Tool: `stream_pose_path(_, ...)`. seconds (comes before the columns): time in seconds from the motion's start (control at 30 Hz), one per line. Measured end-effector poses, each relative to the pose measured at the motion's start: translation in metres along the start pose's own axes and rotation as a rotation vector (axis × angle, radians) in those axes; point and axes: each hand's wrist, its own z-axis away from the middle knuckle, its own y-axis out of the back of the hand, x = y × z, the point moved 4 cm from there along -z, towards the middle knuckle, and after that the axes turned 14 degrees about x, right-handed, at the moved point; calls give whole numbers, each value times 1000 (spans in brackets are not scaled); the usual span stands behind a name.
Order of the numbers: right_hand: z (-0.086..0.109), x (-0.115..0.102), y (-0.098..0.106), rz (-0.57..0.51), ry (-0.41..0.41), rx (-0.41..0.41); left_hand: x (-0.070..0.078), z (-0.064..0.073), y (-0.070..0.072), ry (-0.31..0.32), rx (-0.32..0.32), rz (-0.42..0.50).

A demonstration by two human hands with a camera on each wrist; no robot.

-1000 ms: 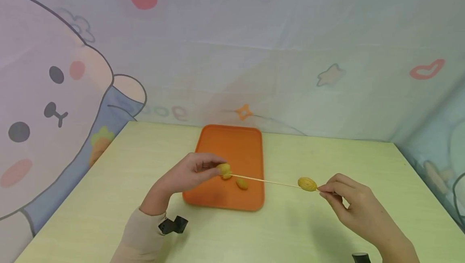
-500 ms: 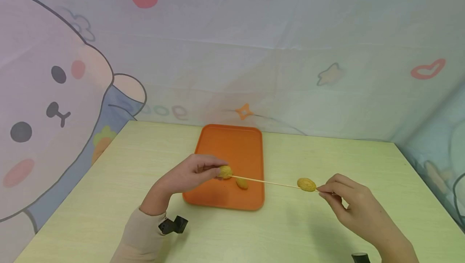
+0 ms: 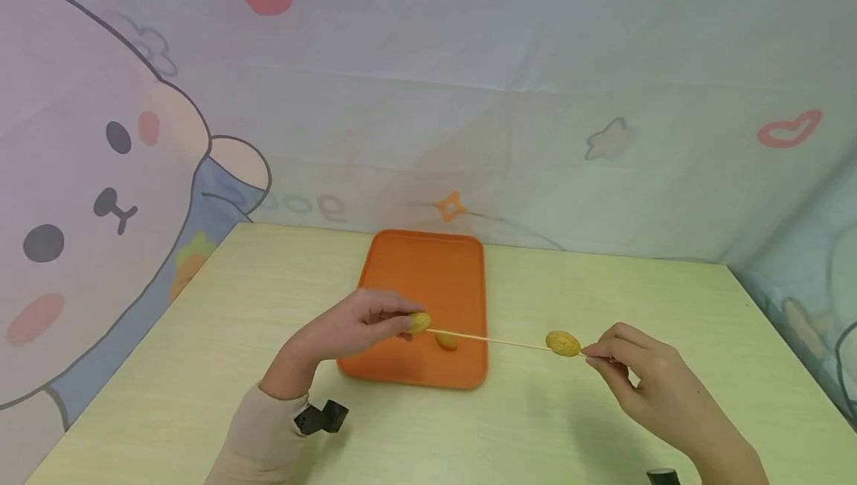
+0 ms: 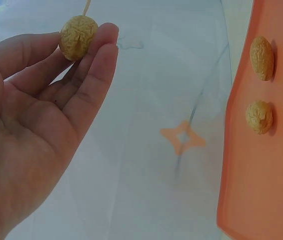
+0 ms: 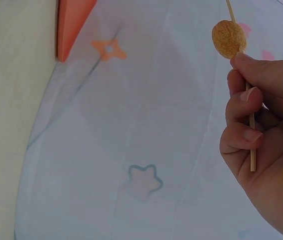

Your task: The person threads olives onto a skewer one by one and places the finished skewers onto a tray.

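The left grip [image 3: 348,326] is pinching a yellow ball [image 3: 419,323] at one end of a stick [image 3: 509,342]; the right grip [image 3: 646,370] is grasping the stick near its other end, beside a threaded ball [image 3: 563,344]. An oblong ball [image 4: 262,58] and a round ball [image 4: 259,117] are lying on the tray [image 3: 425,265]. Crooked pushing would be risking splits or pricks.

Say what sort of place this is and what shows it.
Probably an indoor tabletop set up for handwork: a pale table, an orange tray on it, and a creased cartoon backdrop behind.
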Motion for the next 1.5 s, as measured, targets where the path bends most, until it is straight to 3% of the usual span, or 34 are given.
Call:
stream_pose_path(0.13, 0, -1, -1, 1, 6, -3, -1, 0, -1, 10, -7, -1)
stream_pose_path(0.53, -1, 0, -2, 7, 15, -7, 0, 0, -3, -40, -2, -53)
stream_pose_path(1.23, -1, -2, -3, -14, 19, -4, 1, -2, -4, -29, 40, -133)
stream_pose_path(1.5, -3, -2, -3, -13, 20, 1, 1, -3, -6, 5, 35, -131)
